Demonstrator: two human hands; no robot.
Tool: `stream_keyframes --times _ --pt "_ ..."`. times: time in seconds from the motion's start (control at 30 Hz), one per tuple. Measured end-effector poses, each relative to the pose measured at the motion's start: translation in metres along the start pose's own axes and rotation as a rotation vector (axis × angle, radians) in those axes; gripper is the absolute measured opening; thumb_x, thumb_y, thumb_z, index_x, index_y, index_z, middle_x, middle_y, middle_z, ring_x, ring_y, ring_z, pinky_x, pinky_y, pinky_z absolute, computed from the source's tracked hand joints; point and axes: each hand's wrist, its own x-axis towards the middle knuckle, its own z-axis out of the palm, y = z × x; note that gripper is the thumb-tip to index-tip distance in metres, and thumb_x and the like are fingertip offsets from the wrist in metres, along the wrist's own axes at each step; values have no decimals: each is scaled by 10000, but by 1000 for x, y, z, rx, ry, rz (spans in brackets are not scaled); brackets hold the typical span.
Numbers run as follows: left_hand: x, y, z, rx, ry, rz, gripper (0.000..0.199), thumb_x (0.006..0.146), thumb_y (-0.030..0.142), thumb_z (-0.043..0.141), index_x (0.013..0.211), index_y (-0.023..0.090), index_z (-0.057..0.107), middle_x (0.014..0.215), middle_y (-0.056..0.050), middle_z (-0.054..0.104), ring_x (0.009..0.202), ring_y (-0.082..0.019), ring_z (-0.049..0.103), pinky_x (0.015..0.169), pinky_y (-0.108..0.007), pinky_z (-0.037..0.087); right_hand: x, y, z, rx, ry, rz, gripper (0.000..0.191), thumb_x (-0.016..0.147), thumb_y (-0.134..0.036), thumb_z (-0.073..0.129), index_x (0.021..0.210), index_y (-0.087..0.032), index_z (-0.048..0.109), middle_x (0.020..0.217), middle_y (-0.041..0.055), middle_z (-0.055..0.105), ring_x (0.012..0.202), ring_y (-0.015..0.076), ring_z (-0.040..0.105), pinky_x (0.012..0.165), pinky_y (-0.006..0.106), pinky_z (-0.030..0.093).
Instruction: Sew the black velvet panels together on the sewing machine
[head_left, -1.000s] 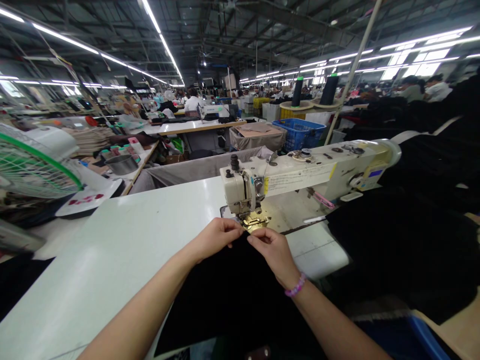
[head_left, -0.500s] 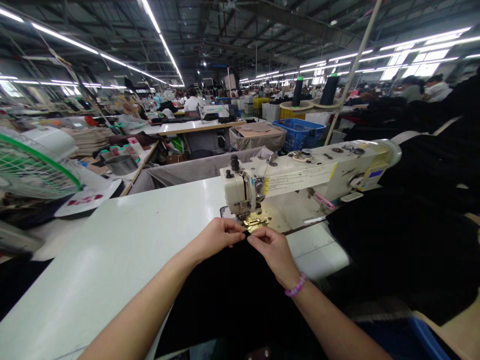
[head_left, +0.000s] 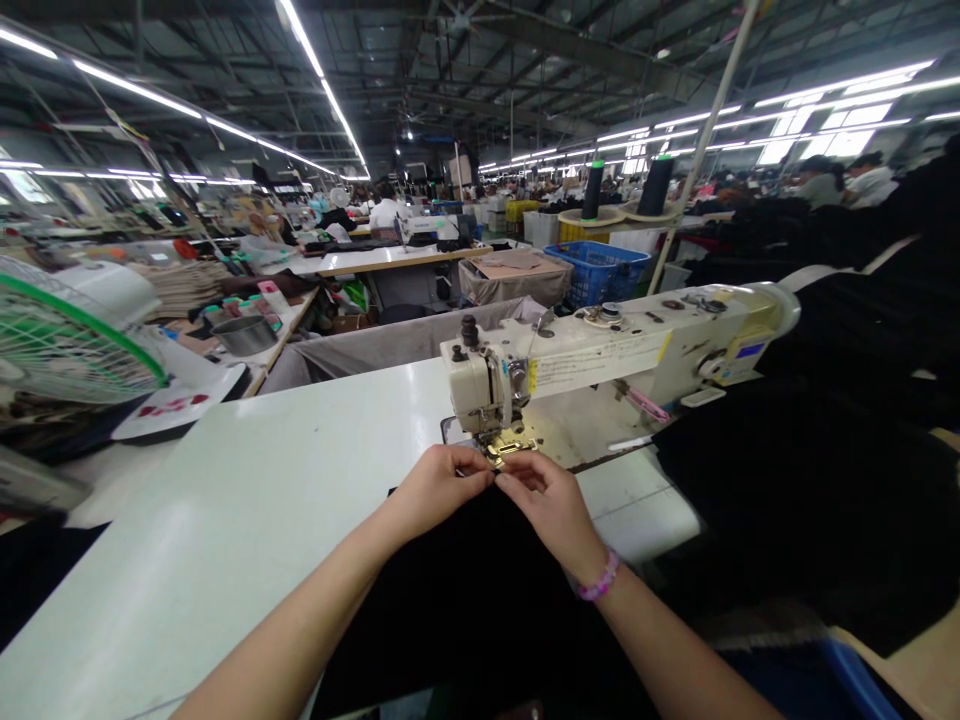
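Black fabric (head_left: 480, 590) hangs over the table's near edge and spreads below my arms. Its upper edge is pinched between the thumb and fingers of my left hand (head_left: 442, 487). My right hand (head_left: 546, 500), with a pink and purple bead bracelet at the wrist, pinches the same edge, fingertips almost touching the left ones. Both hands are just in front of the needle area of a cream sewing machine (head_left: 600, 345). A brass-coloured plate (head_left: 514, 445) shows right behind the fingertips. The exact fold of cloth between the fingers is mostly hidden.
The white tabletop (head_left: 247, 500) extends to the left. A green-rimmed fan (head_left: 75, 330) and a metal pot (head_left: 244, 334) are at far left. Dark cloth (head_left: 810, 480) is heaped on the right. Behind the machine are a blue basket (head_left: 596, 272) and thread cones (head_left: 592, 190).
Both hands have stayed by the needle area, still pinching the fabric, with fingertips slightly lower. A corner of black cloth now shows left of my left wrist.
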Motion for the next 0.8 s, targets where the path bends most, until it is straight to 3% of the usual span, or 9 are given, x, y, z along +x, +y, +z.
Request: stream_keyframes --times 0.13,0.23,0.37,0.47,0.6,0.7,0.8 --pt "-5 2 5 75 26 20 221 757 351 579 734 210 747 756 -27 723 750 -206 624 734 -294 437 2 -15 -6 -125 -63 -77 104 836 -296 679 795 -225 743 852 39 751 835 211 682 795 333 528" --pt "-16 -6 -4 109 57 -24 151 701 343 678 786 236 742 772 -14 719 754 -214 624 718 -291 429 3 -22 -14 -211 -60 -128 100 846 -299 663 799 -240 728 840 34 735 833 220 662 807 347 509" --pt "-43 -31 -31 89 155 -151 162 547 240 775 657 220 658 615 23 615 603 -171 538 584 -259 377 3 -21 -35 -278 58 -134 206 885 -406 601 861 -218 682 863 67 715 834 238 646 804 368 509" --pt "-66 -45 -39 -15 223 -212 220 658 359 715 623 205 563 557 49 505 505 -124 448 498 -243 363 1 -15 -50 -308 154 -55 299 847 -498 620 872 -204 674 834 68 711 805 241 649 778 363 524" --pt "-84 -41 -26 -337 429 -181 307 740 465 662 853 195 568 718 35 557 594 -114 525 566 -260 506 -5 -10 -55 -265 177 9 377 796 -562 646 875 -195 684 822 67 717 792 239 663 751 345 545" --pt "-90 -33 -13 -565 617 -90 346 674 413 764 809 203 524 692 52 544 641 -115 547 610 -265 554 -10 -12 -53 -264 186 16 394 763 -576 667 862 -196 698 814 67 728 783 240 677 743 336 561" --pt "-94 -29 -8 -578 645 -41 320 689 385 777 813 202 546 693 52 550 622 -107 538 565 -242 541 -13 -17 -54 -287 206 -1 389 745 -579 677 847 -206 710 806 64 738 769 239 689 730 323 573"
